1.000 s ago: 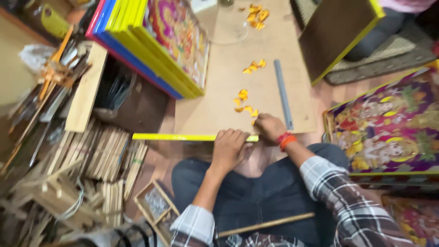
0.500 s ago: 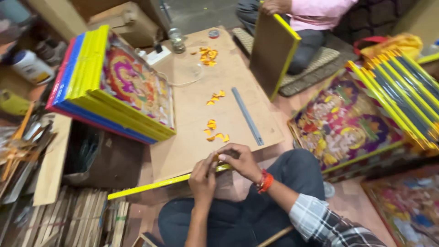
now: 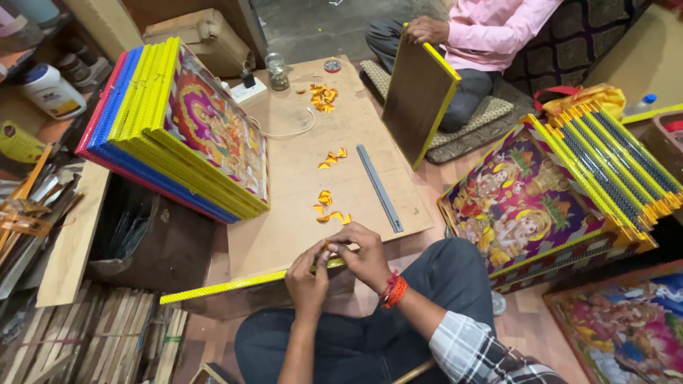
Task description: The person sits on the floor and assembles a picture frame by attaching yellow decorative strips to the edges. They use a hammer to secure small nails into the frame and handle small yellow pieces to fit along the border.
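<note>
**Strip raised off the board, both hands at its end**

Since a second ago we have lifted our hands from the board edge, and the yellow moulding strip now slants across its near edge. Our left hand and right hand are both pinched closed on the strip's right end, fingertips touching, seemingly working a small gold piece there. Just beyond lie scattered gold foil scraps and a metal ruler on the wooden board. We judge the work mid-way: a stack of finished frames leans at left, while this strip remains unjoined.
</note>
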### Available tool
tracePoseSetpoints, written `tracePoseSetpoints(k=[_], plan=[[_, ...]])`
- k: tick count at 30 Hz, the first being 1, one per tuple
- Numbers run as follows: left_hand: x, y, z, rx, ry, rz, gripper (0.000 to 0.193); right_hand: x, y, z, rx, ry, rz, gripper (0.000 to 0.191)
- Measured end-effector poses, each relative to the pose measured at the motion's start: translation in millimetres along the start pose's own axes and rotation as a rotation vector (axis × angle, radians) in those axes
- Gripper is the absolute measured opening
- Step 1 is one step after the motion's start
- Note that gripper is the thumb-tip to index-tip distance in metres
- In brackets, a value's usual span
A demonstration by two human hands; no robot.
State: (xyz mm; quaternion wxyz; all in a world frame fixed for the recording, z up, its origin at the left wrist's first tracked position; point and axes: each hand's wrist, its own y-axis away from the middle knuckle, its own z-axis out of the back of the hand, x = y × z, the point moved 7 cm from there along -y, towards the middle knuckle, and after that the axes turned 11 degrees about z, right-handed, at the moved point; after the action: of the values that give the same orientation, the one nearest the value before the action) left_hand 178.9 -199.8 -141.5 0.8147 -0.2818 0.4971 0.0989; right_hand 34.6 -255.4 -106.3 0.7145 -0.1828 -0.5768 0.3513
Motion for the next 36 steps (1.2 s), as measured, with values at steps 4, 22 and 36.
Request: tracePoseSetpoints(k=[4,22,36], plan=[[6.1,3.3,-0.8,0.005,-0.005,-0.008,0.023,-10.5,7.3,-0.6,-0.001,-0.032,-0.044,0.011],[80.9,-18.0,-58.3,0.424,0.051,-0.288,0.032,-20.1,53.6,13.8,0.101,0.140,0.166,0.015],[73.7,-3.3,-47.1,0.445,0.036,-0.258,0.037,7.8,60.8,45.9,-0.017,0.160,0.138,0.012]])
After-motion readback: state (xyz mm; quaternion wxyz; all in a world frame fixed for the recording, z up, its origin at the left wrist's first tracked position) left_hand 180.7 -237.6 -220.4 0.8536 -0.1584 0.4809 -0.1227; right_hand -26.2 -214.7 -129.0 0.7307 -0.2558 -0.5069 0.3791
